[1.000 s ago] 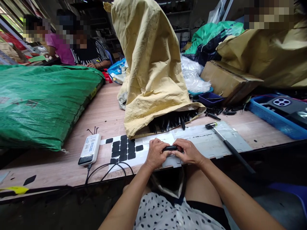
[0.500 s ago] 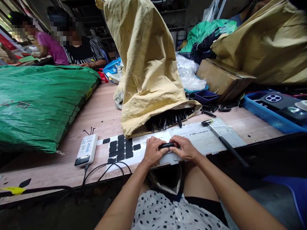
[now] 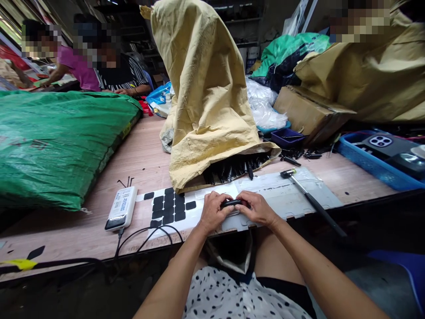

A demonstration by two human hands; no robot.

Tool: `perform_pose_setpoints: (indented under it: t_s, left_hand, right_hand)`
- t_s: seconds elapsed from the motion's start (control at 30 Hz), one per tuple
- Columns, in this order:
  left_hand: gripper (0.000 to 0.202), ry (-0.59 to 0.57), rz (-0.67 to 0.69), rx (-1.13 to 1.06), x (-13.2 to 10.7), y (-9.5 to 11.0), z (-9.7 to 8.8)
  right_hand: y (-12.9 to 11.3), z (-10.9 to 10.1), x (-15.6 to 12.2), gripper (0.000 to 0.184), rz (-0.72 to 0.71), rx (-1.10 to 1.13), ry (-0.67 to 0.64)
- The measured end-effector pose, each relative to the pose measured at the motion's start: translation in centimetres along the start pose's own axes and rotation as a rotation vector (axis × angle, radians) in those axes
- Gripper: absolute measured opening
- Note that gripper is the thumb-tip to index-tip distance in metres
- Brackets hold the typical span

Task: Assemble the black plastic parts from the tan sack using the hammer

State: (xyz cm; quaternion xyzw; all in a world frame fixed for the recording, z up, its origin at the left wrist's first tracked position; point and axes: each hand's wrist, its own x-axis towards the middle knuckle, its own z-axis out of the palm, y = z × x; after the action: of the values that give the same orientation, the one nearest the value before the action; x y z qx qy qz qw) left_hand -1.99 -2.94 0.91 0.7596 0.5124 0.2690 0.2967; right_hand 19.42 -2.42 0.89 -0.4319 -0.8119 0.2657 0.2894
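Between my two hands lies a short black rod-shaped piece (image 3: 231,203), held level just above the front edge of the table. My left hand (image 3: 212,209) grips its left end, and my right hand (image 3: 255,207) closes on its right end; the fingers cover both ends. Beneath them is a pale work sheet (image 3: 265,201). Just beyond my hands, a tan sack (image 3: 206,110) lies with its mouth toward me, and many similar black pieces (image 3: 229,170) show inside it. A hammer (image 3: 308,195) with a black handle rests to the right of my right hand.
Several black square pads (image 3: 168,208) lie left of my hands, beside a white power bank (image 3: 121,208) with cables. A large green sack (image 3: 59,146) fills the left side. At right are a blue tray (image 3: 375,164) and a cardboard box (image 3: 299,110). Other people sit across the table.
The view has shifted slightly. Both hands keep hold of the black piece in nearly the same place, with the right fingers a little changed in position.
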Motion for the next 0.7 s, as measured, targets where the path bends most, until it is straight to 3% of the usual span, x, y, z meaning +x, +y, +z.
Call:
perform_pose_setpoints:
  t_s: [0.23,0.37,0.47,0.53,0.63,0.7]
  left_hand:
    - [0.023,0.011,0.014,0.004,0.0,-0.4,0.2]
    - [0.02,0.008,0.044,0.007,0.2,-0.2,0.0]
    - [0.018,0.005,0.057,0.021,0.3,0.0,-0.1]
    - [0.019,0.006,0.05,0.037,0.4,0.0,-0.1]
    - [0.019,0.003,0.038,0.068,0.5,0.0,0.1]
    - [0.019,0.005,0.031,0.086,0.5,0.1,0.2]
  right_hand:
    - [-0.5,-0.1,0.1,0.013,0.001,0.0,0.001]
    - [0.2,-2.9,-0.8,0.027,0.044,-0.039,0.091]
    - [2.6,-6.5,-3.1,0.034,0.266,-0.27,0.419]
    - [4.7,-8.8,-5.2,0.039,0.488,-0.491,0.539]
    - [7.1,-10.8,-8.1,0.045,0.779,-0.706,0.431]
    - [8.0,-11.2,-9.3,0.046,0.87,-0.732,0.338]
